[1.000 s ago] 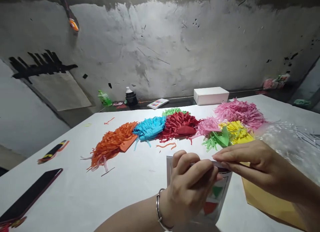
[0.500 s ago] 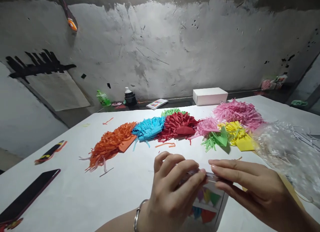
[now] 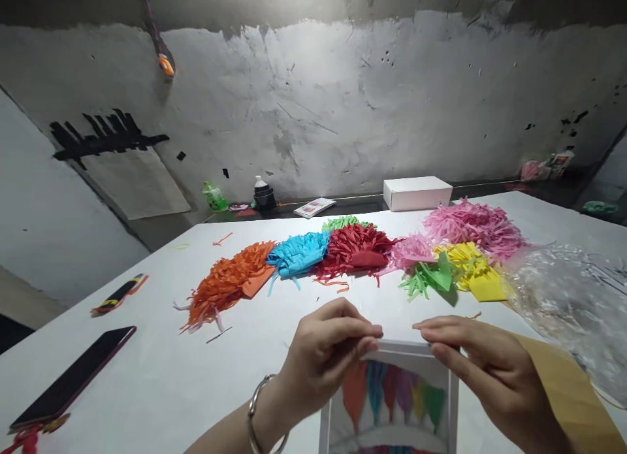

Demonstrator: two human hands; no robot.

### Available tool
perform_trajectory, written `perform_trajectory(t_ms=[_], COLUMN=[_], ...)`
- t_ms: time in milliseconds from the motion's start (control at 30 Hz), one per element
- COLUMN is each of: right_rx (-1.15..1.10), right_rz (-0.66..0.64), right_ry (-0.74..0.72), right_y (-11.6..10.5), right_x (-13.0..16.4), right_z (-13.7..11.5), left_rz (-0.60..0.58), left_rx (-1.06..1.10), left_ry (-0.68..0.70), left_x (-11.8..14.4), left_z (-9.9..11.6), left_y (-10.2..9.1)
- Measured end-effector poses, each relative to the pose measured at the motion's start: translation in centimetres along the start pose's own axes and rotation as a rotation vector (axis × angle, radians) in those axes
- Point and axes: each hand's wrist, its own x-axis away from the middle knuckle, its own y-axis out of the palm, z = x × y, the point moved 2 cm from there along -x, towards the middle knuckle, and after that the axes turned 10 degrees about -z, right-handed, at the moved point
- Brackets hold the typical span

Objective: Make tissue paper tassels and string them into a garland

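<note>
Nearest the camera, a clear flat packet (image 3: 392, 402) of coloured paper pieces stands up from the white table (image 3: 147, 389), its top edge pinched from both sides: the left hand (image 3: 323, 359) has thumb and fingers pressed together on the left part of that edge, and the right hand (image 3: 482, 366) nips the right part between thumb and forefinger. The packet looks light, thin and a little floppy, with a slick plastic skin, so I judge it is best held along its firmer top strip or by the side edges rather than across the soft middle, where it could buckle or slide. A brown envelope (image 3: 563, 389) lies just right of the right hand, partly under a crinkled clear plastic bag (image 3: 563, 297). A dark phone (image 3: 73, 379) rests at the table's left. Farther on, a row of shredded paper heaps runs across: orange (image 3: 228, 281), blue (image 3: 298, 253), red (image 3: 355, 248), green (image 3: 426, 277), yellow (image 3: 473, 264) and pink (image 3: 470, 222). Beyond them sits a white box (image 3: 417, 193) near the wall.
</note>
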Motion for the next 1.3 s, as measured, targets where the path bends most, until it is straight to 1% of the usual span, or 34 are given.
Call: perform_trajectory(t_ms=[33, 100, 133, 167, 200, 233, 300, 333, 367, 400, 433, 467, 533, 600, 633, 733, 867, 933, 1000, 1067, 1133, 1200, 1300], right_rx=[0.038, 0.188, 0.266, 0.324, 0.341, 0.345, 0.318, 0.289, 0.259, 0.234, 0.21, 0.188, 0.136, 0.123, 0.136, 0.177, 0.067, 0.013, 0.024, 0.05, 0.042, 0.036, 0.054], right_rz=[0.029, 0.098, 0.099, 0.055, -0.059, -0.224, -0.549, -0.682, -0.77, -0.826, -0.857, -0.871, -0.907, -0.934, -0.927, -0.833, -0.747, -0.63, -0.447, -0.325, -0.277, -0.222, -0.145], right_ry=[0.028, 0.032, 0.012, -0.011, -0.032, -0.018, 0.11, 0.165, 0.185, 0.206, 0.216, 0.223, 0.231, 0.283, 0.317, 0.376, 0.339, 0.374, 0.448, 0.509, 0.541, 0.578, 0.656], right_y=[0.5, 2.3, 3.7, 5.6, 7.8, 10.2, 14.9, 16.7, 18.1, 18.9, 19.3, 19.2, 18.4, 17.4, 17.0, 16.7, 16.3, 15.1, 13.4, 11.5, 10.2, 9.2, 8.3], right_x=[0.1, 0.5, 1.0, 1.6, 2.5, 3.5, 5.9, 7.0, 7.9, 8.5, 8.8, 8.7, 8.0, 6.9, 6.4, 5.8, 5.3, 4.2, 2.7, 1.4, 0.7, 0.7, 1.9], right_z=[0.3, 0.7, 0.8, 0.9, 1.1, 1.5, 2.7, 3.4, 3.9, 4.4, 4.8, 5.1, 5.5, 6.0, 6.3, 7.0, 7.3, 7.7, 8.6, 9.6, 10.4, 10.8, 10.6], left_rz=[0.017, 0.041, 0.042, 0.039, 0.034, 0.029, 0.025, 0.023, 0.02, 0.018, 0.017, 0.019, 0.029, 0.046, 0.056, 0.086, 0.096, 0.068, 0.002, -0.109, -0.247, -0.368, -0.499], left_rx=[0.009, 0.022, 0.026, 0.069, 0.098, 0.12, 0.159, 0.174, 0.189, 0.205, 0.22, 0.236, 0.267, 0.291, 0.3, 0.31, 0.301, 0.29, 0.282, 0.265, 0.183, 0.065, -0.097], left_ry=[-0.062, -0.254, -0.367, -0.499, -0.567, -0.618, -0.724, -0.766, -0.798, -0.821, -0.835, -0.841, -0.841, -0.831, -0.826, -0.818, -0.807, -0.787, -0.75, -0.692, -0.619, -0.579, -0.592], left_x=[-0.2, -0.8, -1.0, -1.1, -1.1, -0.8, 0.2, 0.9, 1.7, 2.4, 3.0, 3.5, 4.1, 4.2, 4.2, 4.0, 3.7, 3.1, 2.0, 0.1, -2.1, -4.4, -7.3], left_z=[-0.9, -3.5, -5.3, -7.4, -9.5, -11.7, -15.7, -17.4, -18.8, -20.0, -20.8, -21.4, -22.0, -22.2, -22.3, -22.2, -21.6, -20.6, -19.0, -17.2, -15.5, -14.6, -14.8], left_y=[0.0, 0.4, 0.8, 1.4, 2.0, 2.8, 4.4, 5.2, 5.8, 6.3, 6.6, 6.8, 6.9, 6.7, 6.6, 6.4, 6.4, 6.1, 5.7, 5.1, 4.8, 5.2, 7.1])
